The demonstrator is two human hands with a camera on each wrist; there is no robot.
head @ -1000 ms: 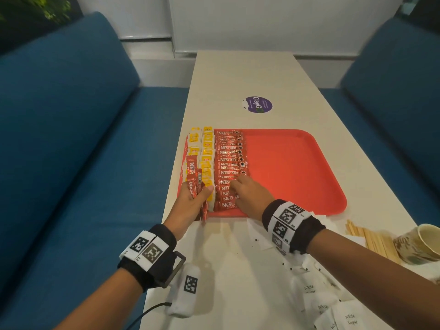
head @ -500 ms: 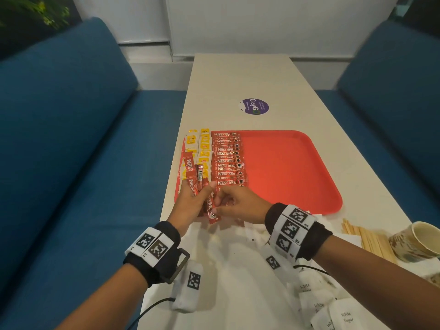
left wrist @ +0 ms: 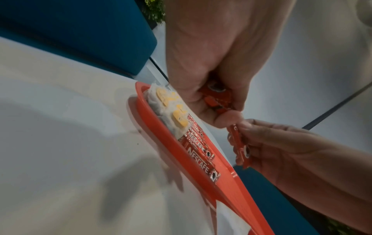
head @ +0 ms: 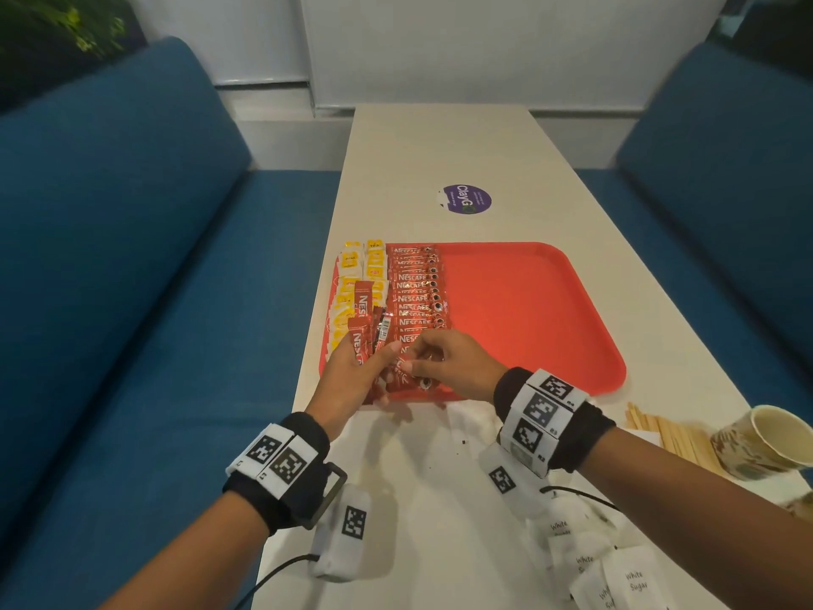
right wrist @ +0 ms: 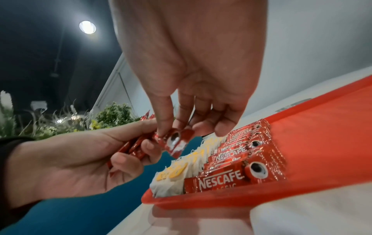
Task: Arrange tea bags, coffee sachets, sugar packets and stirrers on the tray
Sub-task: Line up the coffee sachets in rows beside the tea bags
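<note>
Above the red tray's (head: 528,328) near-left corner, left hand (head: 352,376) grips spare Nescafé sachets (head: 363,332); right fingers (right wrist: 163,127) pinch one sachet (right wrist: 175,141). Lay it label-up, parallel, against the sachet row (head: 418,297).

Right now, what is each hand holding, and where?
Left hand grips a bunch of coffee sachets by their lower ends; right hand pinches one sachet by its end.
</note>
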